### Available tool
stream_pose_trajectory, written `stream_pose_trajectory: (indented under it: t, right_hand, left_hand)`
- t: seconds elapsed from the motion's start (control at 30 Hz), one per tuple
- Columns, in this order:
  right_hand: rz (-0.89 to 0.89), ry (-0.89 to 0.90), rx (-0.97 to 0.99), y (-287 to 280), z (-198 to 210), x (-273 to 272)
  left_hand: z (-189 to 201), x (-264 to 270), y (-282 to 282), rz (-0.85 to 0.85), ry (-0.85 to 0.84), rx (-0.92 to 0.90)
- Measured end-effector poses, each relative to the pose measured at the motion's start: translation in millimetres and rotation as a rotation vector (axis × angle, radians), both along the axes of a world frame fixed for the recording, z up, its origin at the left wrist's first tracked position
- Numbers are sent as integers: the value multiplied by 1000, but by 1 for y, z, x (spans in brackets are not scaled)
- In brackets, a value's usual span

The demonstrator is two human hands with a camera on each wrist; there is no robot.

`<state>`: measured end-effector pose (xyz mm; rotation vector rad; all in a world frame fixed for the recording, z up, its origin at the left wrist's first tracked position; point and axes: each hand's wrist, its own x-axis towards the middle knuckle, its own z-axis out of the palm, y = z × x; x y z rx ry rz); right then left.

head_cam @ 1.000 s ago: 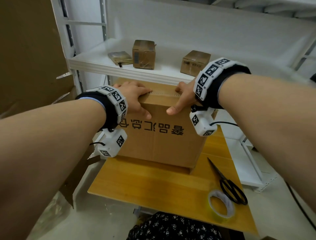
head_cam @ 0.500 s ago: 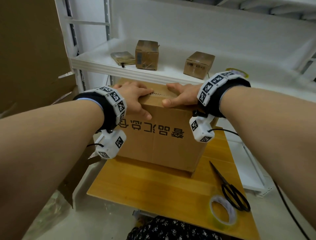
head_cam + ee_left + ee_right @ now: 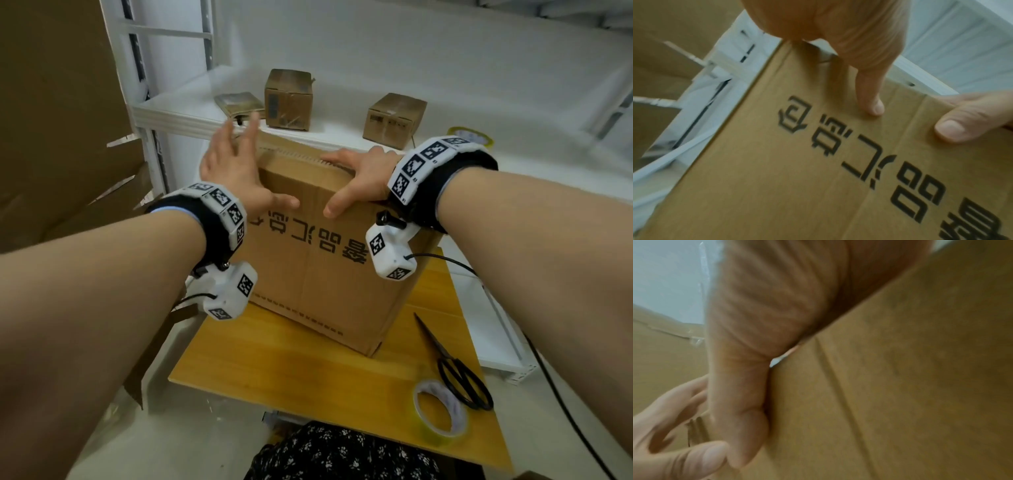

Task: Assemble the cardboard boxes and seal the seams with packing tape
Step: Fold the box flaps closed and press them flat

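Cardboard box [image 3: 318, 260] stands on a small wooden table [image 3: 274, 363], printed side toward the camera w/ lettering upside down, its top butted against the edge of a white shelf [image 3: 178, 113]. Right hand [image 3: 359, 178] lies on the box's top near corner, fingers flat across the top seam, thumb pressed down on the front face; it isn't gripping anything. Left hand [image 3: 233, 171] is spread open w/ straight fingers over the top left corner, thumb tip on the front face, nothing held. Near the table's front right corner lie a tape roll [image 3: 440, 409] and black scissors [image 3: 455, 366], just beside each other. On the shelf: 2 small boxes [image 3: 289, 99], a flat packet [image 3: 239, 102], another tape roll [image 3: 471, 135]. Large cardboard sheets [image 3: 58, 102] lean at left.
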<state>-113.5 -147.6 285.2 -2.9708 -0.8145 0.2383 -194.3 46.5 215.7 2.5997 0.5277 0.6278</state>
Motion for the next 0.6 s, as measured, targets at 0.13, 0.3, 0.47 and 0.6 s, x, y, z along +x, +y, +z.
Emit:
stream_pose_trajectory:
  t: [0.13, 0.3, 0.47, 0.6]
  right_hand:
    - [-40, 71, 124, -14, 10, 1]
    - [-72, 85, 251, -23, 15, -4]
    - [-67, 183, 377, -31, 22, -9]
    - [-92, 206, 483, -42, 28, -9]
  left_hand:
    - [-21, -8, -2, 269, -58, -389]
    - [-58, -2, -10, 392, 127, -988]
    - [-76, -8, -23, 362, 176, -1214]
    - [-81, -17, -33, 373, 90, -1372]
